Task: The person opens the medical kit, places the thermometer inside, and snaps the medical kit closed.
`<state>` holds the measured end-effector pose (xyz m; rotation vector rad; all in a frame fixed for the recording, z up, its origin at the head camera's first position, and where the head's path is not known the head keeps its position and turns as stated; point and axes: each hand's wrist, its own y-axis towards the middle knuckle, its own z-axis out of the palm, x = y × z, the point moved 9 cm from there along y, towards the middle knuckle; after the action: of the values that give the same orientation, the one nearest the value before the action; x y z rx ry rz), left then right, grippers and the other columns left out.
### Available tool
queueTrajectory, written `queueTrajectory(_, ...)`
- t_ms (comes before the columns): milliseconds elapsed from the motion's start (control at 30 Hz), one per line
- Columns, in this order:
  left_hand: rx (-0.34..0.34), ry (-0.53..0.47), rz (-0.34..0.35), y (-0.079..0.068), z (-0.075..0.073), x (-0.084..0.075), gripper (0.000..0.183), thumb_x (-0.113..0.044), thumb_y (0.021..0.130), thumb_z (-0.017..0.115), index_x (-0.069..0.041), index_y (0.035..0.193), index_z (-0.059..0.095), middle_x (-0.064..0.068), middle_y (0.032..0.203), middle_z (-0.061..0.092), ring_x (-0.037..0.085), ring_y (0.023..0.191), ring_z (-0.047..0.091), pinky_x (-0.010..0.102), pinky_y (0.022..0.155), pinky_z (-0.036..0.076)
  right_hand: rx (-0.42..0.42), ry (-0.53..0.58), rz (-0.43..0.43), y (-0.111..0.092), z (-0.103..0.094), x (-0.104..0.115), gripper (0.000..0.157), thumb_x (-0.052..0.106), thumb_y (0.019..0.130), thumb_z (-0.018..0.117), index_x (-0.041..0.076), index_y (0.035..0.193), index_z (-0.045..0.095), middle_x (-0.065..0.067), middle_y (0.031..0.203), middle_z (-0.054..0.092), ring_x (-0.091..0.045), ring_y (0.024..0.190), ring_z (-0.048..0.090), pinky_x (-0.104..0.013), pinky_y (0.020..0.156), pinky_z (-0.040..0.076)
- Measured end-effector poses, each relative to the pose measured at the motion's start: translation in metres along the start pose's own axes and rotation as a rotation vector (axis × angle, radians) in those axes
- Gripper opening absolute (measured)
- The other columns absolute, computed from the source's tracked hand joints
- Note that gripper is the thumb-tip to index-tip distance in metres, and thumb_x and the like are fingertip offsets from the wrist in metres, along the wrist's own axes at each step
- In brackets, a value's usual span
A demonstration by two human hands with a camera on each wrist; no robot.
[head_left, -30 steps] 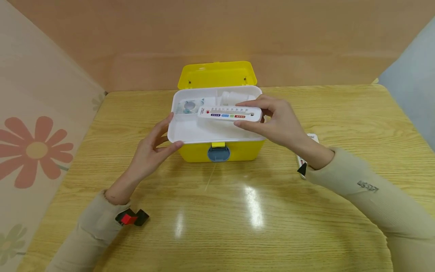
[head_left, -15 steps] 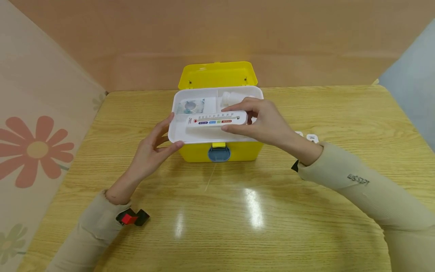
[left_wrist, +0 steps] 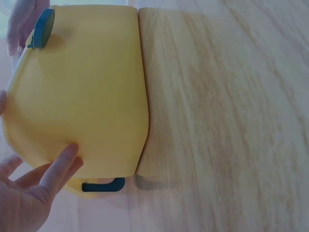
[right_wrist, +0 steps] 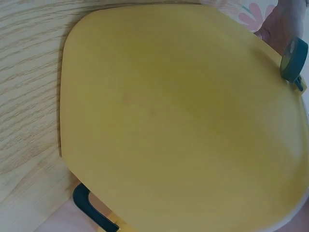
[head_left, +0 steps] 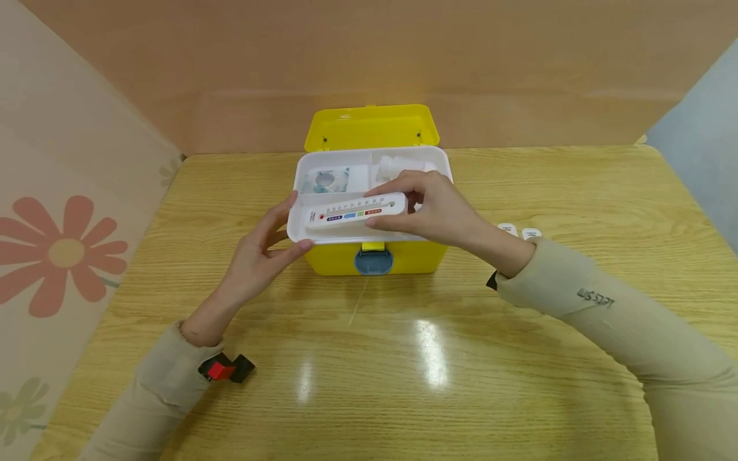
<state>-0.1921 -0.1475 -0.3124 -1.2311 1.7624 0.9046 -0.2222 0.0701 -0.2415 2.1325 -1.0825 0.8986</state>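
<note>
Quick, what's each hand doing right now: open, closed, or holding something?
Left hand: open, resting against the yellow box.
Right hand: closed, holding the white thermometer.

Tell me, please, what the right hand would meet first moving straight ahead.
Leading with the thermometer, the right hand would probably meet the tray's left wall, though height is unclear.
</note>
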Motion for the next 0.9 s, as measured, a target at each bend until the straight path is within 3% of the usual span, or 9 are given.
queueTrajectory(267,0.006,0.000,-0.007,0.000,0.001,0.000,0.073,-0.019,0.093,0.064,-0.035,0.152,0.025,0.011,0.149,0.039,0.038,0.127,0.049,0.022,0.083,0.055,0.047,-0.011,0.045,0.004,0.005,-0.007,0.036,0.022,0.075,0.083,0.012,0.109,0.074,-0.003,0.098,0.069,-0.015,0.064,0.053,-0.017,0.055,0.041)
queueTrajectory(600,0.003,0.002,0.004,0.001,0.000,0.000,0.073,-0.019,0.093,0.064,-0.035,0.152,0.025,0.014,0.148,0.039,0.039,0.126,0.049,0.019,0.081,0.055,0.095,-0.129,-0.009,0.011,0.009,-0.002,0.035,0.024,0.076,0.082,0.014,0.109,0.075,-0.002,0.092,0.066,-0.015,0.072,0.053,-0.021,0.061,0.045)
queueTrajectory(900,-0.001,-0.007,0.004,0.002,-0.001,-0.001,0.073,-0.017,0.092,0.065,-0.034,0.152,0.026,0.013,0.148,0.040,0.039,0.125,0.050,0.018,0.079,0.055,0.133,-0.227,0.001,0.013,0.013,-0.004,0.037,0.025,0.075,0.083,0.014,0.109,0.075,-0.003,0.089,0.063,-0.019,0.066,0.049,-0.025,0.057,0.039)
